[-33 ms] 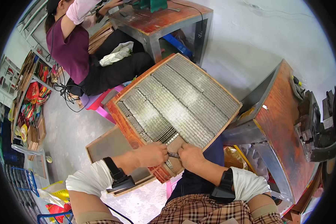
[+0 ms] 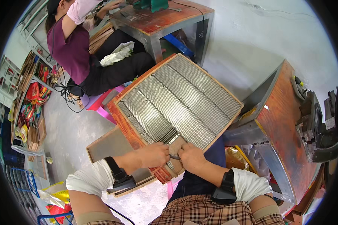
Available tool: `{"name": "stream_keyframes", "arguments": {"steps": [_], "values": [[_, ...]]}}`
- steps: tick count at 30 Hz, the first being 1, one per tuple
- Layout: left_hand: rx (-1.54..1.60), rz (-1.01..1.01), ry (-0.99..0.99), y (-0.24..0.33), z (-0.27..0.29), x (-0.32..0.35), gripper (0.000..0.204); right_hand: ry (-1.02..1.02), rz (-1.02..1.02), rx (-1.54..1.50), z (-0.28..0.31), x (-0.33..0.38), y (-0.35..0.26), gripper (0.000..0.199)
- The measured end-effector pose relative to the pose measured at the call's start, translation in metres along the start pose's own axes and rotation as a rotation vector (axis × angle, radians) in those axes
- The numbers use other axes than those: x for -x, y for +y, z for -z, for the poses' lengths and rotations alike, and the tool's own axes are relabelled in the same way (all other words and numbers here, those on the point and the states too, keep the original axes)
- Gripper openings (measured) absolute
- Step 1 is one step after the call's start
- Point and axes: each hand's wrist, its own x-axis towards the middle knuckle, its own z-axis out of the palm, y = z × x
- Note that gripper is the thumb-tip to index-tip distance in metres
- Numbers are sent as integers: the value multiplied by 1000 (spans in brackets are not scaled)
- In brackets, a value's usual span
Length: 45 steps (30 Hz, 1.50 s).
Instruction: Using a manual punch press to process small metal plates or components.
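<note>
A shallow wooden-rimmed tray (image 2: 224,87) sits at a slant before me, packed with rows of small shiny metal pieces (image 2: 184,108). At its near corner a brown patch of bare board (image 2: 177,144) shows between the rows. Over that patch, my left hand (image 2: 153,154) and my right hand (image 2: 192,156) face each other with fingers closed. Between their fingertips spans a short dark grey strip (image 2: 174,156), gripped at either end. Its exact kind is too small to tell, and the fingers cover its ends.
Under the tray lies a reddish wooden board (image 2: 124,127); a second tray (image 2: 105,144) is lower left. A person (image 2: 73,48) sits at a red-topped bench (image 2: 154,22) at the far left. Another bench (image 2: 279,101) with dark metal tooling (image 2: 313,127) stands on the right.
My right hand and the grey strip have shifted very slightly. The other person's hand at the far bench has moved a little. The tray stays put.
</note>
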Motion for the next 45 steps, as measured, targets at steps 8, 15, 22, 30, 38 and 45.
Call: {"name": "stream_keyframes", "arguments": {"steps": [8,15,22,30,38,45], "values": [[114,130,187,0,-22,-11,14,-169,-200,-61,26,-15,-4,20],[323,411,446,44,-21,-13,29,-60,-7,-107,19,-11,8,17],[380,592,389,47,-36,-12,42,-104,-20,-109,25,-9,-3,19],[205,672,689,57,-31,-17,51,55,172,-130,5,-9,3,28],[350,733,686,69,-42,-11,44,-87,186,-85,8,-2,4,26],[138,503,425,5,-1,37,19,-116,237,-140,6,1,8,21]]}}
